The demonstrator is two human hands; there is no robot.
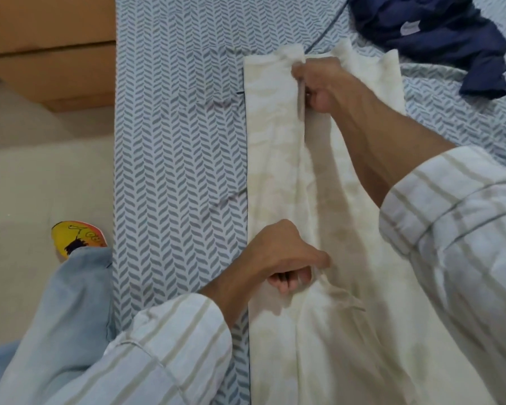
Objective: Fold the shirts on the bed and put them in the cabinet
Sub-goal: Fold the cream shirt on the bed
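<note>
Left hand (281, 255): near, pinches cream shirt (275, 171) fold.
Right hand (319, 83): far, grips same fold.
Navy shirt (438, 33): far right.

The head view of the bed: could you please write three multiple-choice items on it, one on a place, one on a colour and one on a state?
1. Where does the dark blue garment lie?
A. at the far right of the bed
B. on the floor
C. under the cream shirt

2. What colour is the shirt being folded?
A. red
B. cream
C. black

3. What are the two hands doing?
A. both hang free
B. both grip the shirt's folded edge
C. one holds a hanger

Key: 1 A, it lies crumpled on the bedsheet beyond the shirt. 2 B, the cloth is pale cream. 3 B, the left hand and the right hand both have fingers curled on the fold.
</note>
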